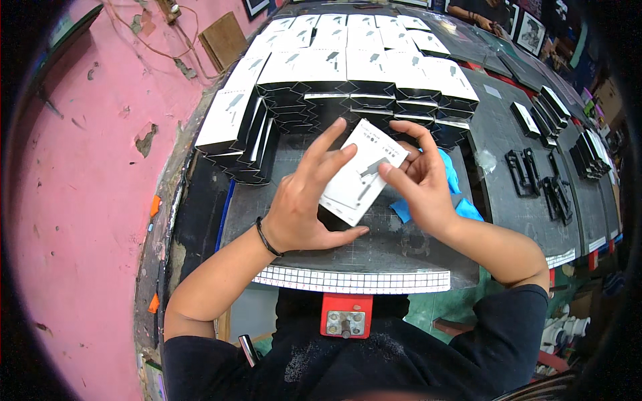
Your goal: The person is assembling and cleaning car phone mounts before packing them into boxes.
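Dark tabletop [401, 250] lies beneath a tilted white box [358, 174] — grey-printed.

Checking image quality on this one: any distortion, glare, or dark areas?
Head view: fisheye bending bows the ruler strip toward the rim, and black vignetting fills the corners; head view: the white tops of the stacked boxes look bright, near washed out; head view: the held box shows no obvious motion blur.
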`<state>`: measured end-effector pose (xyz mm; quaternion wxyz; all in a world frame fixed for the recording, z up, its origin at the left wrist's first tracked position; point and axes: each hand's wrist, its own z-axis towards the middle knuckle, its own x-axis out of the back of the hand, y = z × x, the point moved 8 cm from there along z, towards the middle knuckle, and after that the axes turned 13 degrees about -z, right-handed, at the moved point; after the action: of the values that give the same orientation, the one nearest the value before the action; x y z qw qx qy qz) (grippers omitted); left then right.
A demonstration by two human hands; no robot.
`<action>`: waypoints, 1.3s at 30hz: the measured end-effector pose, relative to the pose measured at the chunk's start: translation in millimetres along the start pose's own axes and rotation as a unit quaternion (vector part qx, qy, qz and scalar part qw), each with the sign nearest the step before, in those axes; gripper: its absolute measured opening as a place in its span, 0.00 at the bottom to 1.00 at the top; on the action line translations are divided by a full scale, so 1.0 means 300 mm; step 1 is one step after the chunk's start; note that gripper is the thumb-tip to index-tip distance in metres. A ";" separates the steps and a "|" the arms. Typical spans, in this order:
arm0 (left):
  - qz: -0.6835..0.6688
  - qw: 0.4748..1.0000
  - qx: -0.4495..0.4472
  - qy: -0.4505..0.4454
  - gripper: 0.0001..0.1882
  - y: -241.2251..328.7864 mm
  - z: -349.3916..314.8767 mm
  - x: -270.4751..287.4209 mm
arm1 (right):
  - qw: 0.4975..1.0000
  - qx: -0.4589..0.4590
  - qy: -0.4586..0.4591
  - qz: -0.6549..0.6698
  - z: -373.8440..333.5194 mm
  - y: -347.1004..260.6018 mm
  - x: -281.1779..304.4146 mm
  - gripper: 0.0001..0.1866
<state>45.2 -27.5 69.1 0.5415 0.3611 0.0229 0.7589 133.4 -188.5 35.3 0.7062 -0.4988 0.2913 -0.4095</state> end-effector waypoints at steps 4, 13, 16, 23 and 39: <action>0.012 1.000 0.007 -0.015 0.61 -0.020 -0.010 -0.010 | 0.999 -0.036 0.001 0.017 0.026 0.039 0.014 0.38; 0.053 0.997 0.036 0.047 0.62 -0.029 -0.032 0.016 | 0.987 -0.106 -0.091 -0.076 -0.015 0.064 -0.066 0.52; 0.072 0.992 0.101 -0.036 0.58 -0.019 -0.034 -0.010 | 0.981 -0.047 -0.129 -0.138 -0.018 0.074 -0.080 0.51; 0.081 0.969 0.218 -0.085 0.64 0.048 -0.107 0.086 | 0.934 0.095 -0.179 -0.294 0.028 -0.026 -0.152 0.36; -0.045 0.902 0.364 0.230 0.47 -0.133 -0.560 0.427 | 0.823 0.205 -0.219 -0.483 0.101 0.011 -0.316 0.26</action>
<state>-38.5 156.1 -5.0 0.3855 0.3471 0.4372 0.7347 112.3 -91.5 42.5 0.5495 -0.4963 -0.2396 -0.6279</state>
